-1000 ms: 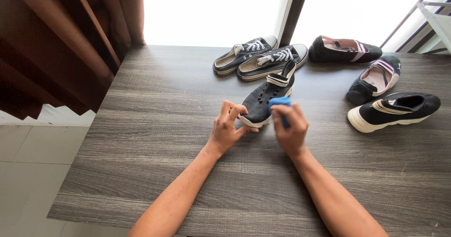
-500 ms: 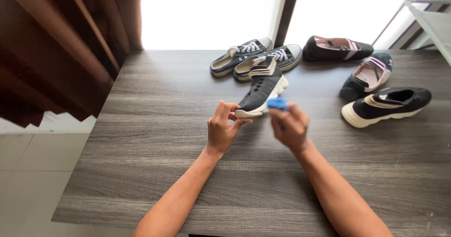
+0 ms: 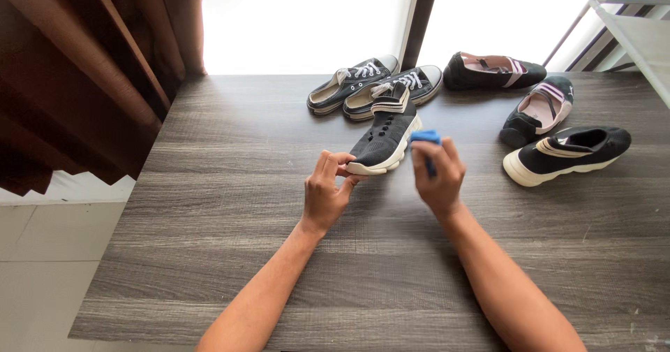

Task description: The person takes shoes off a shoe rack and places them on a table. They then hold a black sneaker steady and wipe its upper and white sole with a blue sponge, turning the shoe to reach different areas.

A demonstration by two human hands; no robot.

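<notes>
A black knit sneaker with a white sole (image 3: 387, 134) lies on the dark wood-grain floor (image 3: 237, 184), toe toward me. My left hand (image 3: 328, 191) pinches the toe end of its sole. My right hand (image 3: 438, 176) is closed around a small blue object (image 3: 425, 137), held just right of the sneaker's side. Whether the blue object touches the shoe I cannot tell.
A pair of black lace-up canvas shoes (image 3: 373, 86) sits behind the sneaker. To the right lie two black flat shoes with pink lining (image 3: 493, 70) (image 3: 539, 109) and the matching black sneaker (image 3: 567, 154). Brown curtains (image 3: 91, 66) hang at left; a white shelf edge (image 3: 638, 34) at top right.
The view has shifted slightly. Both hands stay at the sneaker; the right hand with the blue object has moved a little off the shoe to its right side.
</notes>
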